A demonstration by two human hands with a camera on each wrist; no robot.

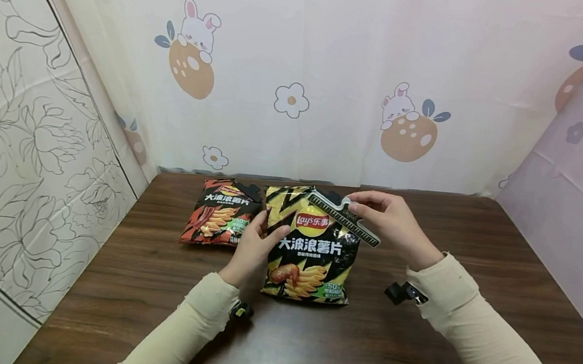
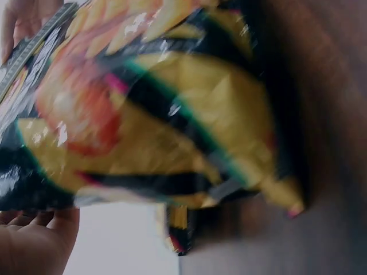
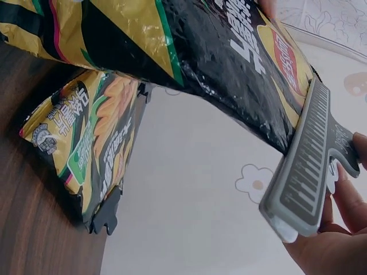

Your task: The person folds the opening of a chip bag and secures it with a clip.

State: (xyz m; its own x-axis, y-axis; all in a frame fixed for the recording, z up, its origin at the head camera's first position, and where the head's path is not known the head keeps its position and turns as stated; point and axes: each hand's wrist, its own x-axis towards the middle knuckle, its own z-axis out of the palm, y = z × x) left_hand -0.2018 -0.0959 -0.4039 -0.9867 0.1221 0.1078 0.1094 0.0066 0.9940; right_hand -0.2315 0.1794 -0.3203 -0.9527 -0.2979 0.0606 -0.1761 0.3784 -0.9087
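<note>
In the head view, a yellow-and-black Lay's chip bag [image 1: 309, 263] stands tilted over the table. My left hand [image 1: 253, 247] grips its left edge, thumb on the front. My right hand [image 1: 393, 222] pinches the handle of a long bag clip [image 1: 344, 219] with a piano-key pattern. The clip lies slantwise across the bag's top right corner; in the right wrist view the clip [image 3: 304, 160] sits along the top edge, and the right hand's fingers [image 3: 347, 200] hold its handle. The left wrist view shows the bag's lower part [image 2: 160, 120], blurred, with the left hand [image 2: 40, 243] at its edge.
Left of the held bag, a red-and-black Lay's bag [image 1: 219, 215] leans back with a black clip [image 1: 249, 192] on top. Another yellow-and-black bag [image 3: 86, 132] with a dark clip [image 3: 107, 212] stands behind the held one. A patterned curtain [image 1: 298, 37] closes off the wooden table [image 1: 108, 299].
</note>
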